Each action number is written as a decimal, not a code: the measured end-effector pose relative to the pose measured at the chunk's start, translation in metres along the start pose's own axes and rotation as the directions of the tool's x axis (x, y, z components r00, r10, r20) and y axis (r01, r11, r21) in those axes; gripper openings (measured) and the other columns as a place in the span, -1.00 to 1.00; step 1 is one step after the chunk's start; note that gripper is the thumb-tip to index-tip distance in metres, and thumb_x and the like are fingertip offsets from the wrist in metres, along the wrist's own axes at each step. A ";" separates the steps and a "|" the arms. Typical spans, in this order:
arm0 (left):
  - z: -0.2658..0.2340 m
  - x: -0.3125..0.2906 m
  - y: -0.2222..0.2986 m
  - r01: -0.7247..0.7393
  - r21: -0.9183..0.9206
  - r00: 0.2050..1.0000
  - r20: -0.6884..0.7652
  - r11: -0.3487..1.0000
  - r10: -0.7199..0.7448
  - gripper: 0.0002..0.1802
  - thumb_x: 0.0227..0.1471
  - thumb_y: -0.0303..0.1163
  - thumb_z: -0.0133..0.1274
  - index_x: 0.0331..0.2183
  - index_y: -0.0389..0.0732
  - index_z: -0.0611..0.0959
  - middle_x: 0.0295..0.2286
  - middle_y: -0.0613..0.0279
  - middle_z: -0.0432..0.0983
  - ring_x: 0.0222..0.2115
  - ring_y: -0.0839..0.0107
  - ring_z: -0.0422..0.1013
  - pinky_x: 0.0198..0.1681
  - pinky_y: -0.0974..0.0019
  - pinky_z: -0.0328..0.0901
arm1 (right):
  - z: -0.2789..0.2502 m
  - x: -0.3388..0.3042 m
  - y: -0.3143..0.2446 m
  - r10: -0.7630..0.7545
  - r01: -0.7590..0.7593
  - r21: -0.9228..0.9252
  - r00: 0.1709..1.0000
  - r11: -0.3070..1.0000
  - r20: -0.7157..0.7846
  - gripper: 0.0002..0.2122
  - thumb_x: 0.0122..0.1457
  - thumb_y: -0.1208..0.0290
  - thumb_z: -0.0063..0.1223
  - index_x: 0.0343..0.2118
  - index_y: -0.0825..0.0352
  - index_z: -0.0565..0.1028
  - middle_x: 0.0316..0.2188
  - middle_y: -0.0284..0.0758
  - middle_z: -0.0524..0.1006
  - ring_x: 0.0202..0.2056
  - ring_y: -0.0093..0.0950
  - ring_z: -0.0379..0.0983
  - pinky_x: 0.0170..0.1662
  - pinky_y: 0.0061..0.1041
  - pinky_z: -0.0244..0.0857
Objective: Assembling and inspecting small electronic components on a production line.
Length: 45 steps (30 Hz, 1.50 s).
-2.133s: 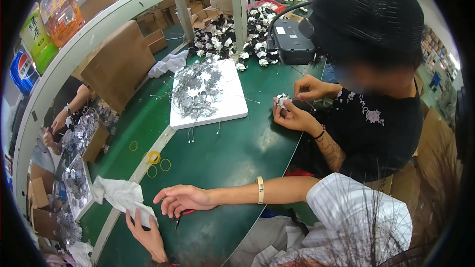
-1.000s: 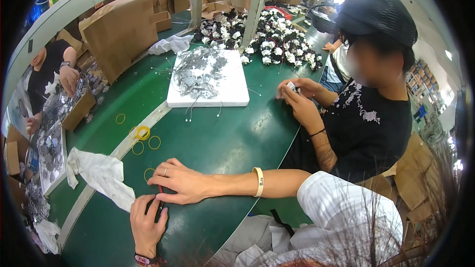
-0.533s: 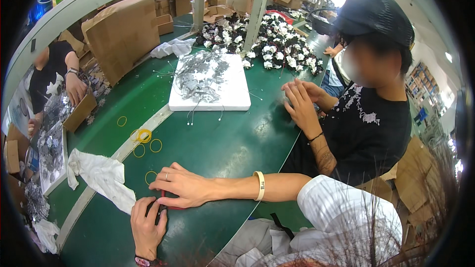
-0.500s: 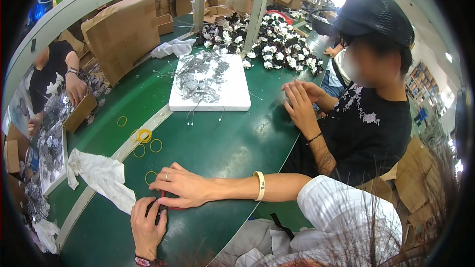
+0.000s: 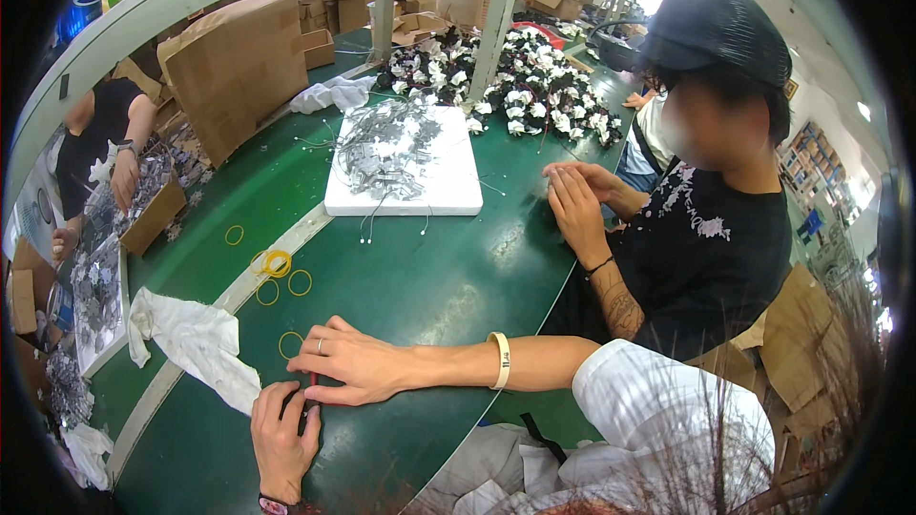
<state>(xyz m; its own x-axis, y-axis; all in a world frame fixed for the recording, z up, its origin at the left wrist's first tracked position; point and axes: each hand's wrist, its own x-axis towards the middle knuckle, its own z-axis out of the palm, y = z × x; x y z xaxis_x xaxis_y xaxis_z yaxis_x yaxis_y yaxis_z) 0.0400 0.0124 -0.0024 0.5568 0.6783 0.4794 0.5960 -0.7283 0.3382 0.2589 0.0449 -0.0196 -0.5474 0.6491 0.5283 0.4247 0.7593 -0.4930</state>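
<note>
From my remote seat, I see at far left a co-worker's hand (image 5: pixel 125 176) reaching over grey pieces beside a cardboard box (image 5: pixel 157 217). Nearer, a crumpled white cloth (image 5: pixel 196 339) lies across the pale strip of the green tabletop (image 5: pixel 410 277), its right end just beside my left hand. Yellow rubber bands (image 5: pixel 267 265) sit farther up the table, a few single ones around a small bundle.

My left hand (image 5: pixel 283 443) rests low, fingers bent and thumb slightly apart from them; I cannot tell whether they clamp anything. Between it and my right hand is a red-and-black object (image 5: pixel 313 379) on the tabletop, mostly covered, so I cannot make out its shape. My right hand (image 5: pixel 358 367) lies palm down over it, fingers curled; its grip is hidden from me too.

Past it, a white slab (image 5: pixel 460 172) carries a tangle of grey wired parts (image 5: pixel 386 153), some leads trailing over its edge. Behind lies a pile of black-and-white pieces (image 5: pixel 553 105). At right, a co-worker in a black cap (image 5: pixel 720 29) holds both hands together above the table edge.
</note>
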 end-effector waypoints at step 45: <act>0.004 -0.007 -0.001 0.105 0.053 0.994 0.025 0.993 -0.106 -0.72 -0.06 -0.50 0.21 -0.25 -0.29 0.53 -0.23 0.02 0.41 -0.18 -0.02 0.37 -0.10 0.01 0.27 | -0.004 -0.002 0.000 -0.010 0.010 -0.004 1.000 1.000 0.029 -0.65 0.18 0.23 0.14 -0.06 0.34 0.51 -0.18 -0.27 0.49 -0.10 -0.34 0.35 -0.06 -0.33 0.13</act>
<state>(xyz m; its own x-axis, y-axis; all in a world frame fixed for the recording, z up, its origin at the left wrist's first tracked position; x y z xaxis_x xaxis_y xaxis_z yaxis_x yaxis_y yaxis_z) 0.0385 0.0087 -0.0091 0.5047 0.7542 0.4200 0.6809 -0.6469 0.3434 0.2629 0.0434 -0.0176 -0.5727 0.6397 0.5127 0.4221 0.7662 -0.4845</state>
